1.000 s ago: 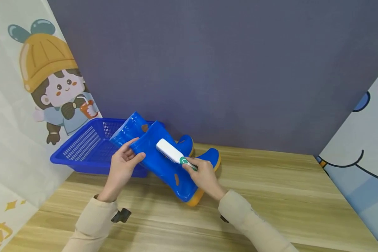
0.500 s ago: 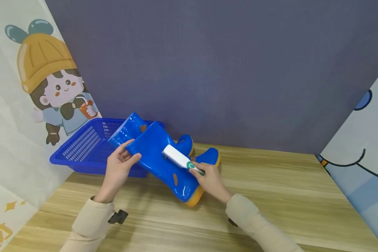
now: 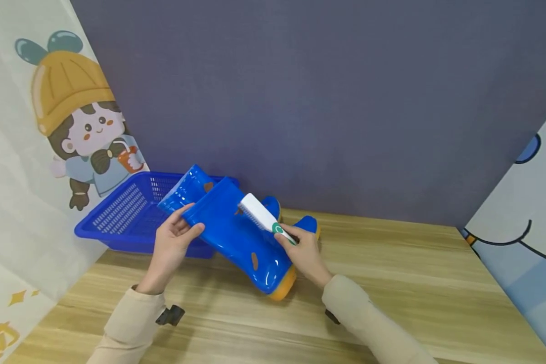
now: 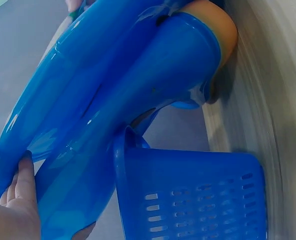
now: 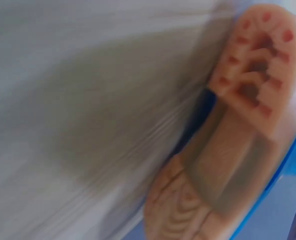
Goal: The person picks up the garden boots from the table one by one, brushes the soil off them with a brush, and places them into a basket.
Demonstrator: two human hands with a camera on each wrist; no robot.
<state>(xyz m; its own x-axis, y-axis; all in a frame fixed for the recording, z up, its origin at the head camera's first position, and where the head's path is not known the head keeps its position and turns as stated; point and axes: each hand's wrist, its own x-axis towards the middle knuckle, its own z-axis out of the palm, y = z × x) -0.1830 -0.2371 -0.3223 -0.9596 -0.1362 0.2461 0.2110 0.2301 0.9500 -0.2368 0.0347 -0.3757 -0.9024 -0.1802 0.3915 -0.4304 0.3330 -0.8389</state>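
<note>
In the head view, my left hand (image 3: 173, 245) pinches the top rim of a blue rain boot (image 3: 223, 227), thumb outside the shaft. That boot lies tilted, toe to the right, with brown patches on its side and an orange sole (image 5: 222, 155). My right hand (image 3: 306, 255) grips the green-and-white handle of a scrub brush (image 3: 260, 213). The white brush head is over the upper side of the shaft, bristles facing the boot; contact is hard to tell. Behind lies a second blue boot (image 3: 188, 188), its shaft across the basket edge in the left wrist view.
A blue plastic basket (image 3: 114, 243) with slotted walls stands at the left, partly under the boot shafts. Beneath everything is a wood-grain table (image 3: 391, 283). A grey panel (image 3: 300, 101) rises at the back, with printed cartoon panels on both sides.
The brush has slid right and down along the shaft, then lifted slightly upward, uncovering a brown patch. My left hand shifted a little left, still holding the boot rim.
</note>
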